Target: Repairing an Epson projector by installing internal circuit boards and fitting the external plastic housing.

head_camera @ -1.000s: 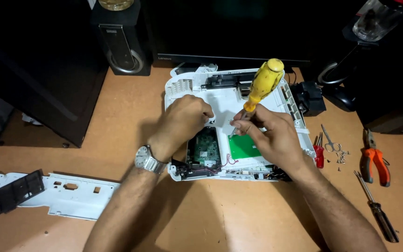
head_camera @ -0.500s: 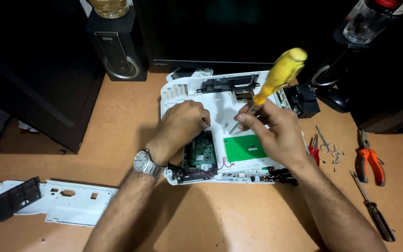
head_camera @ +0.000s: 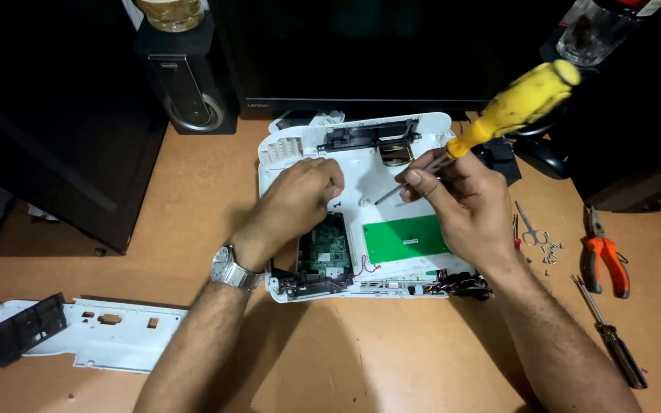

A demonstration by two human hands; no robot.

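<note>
My right hand (head_camera: 464,203) is clamped on the yellow-handled screwdriver (head_camera: 499,118), its long axis slanting down-left so the tip meets the opened white casing (head_camera: 361,164) just beside my left hand (head_camera: 296,203), whose curled fingers press that casing.

Both forearms come up from the bottom edge, bare, converging toward twelve o'clock. The left hand (head_camera: 297,200) lies palm down, fingers curled under, knuckles pointing to two o'clock, a metal watch on its wrist. The right hand (head_camera: 464,205) is at three o'clock of it, fingers pinched closed, thumb tip toward nine o'clock.
</note>
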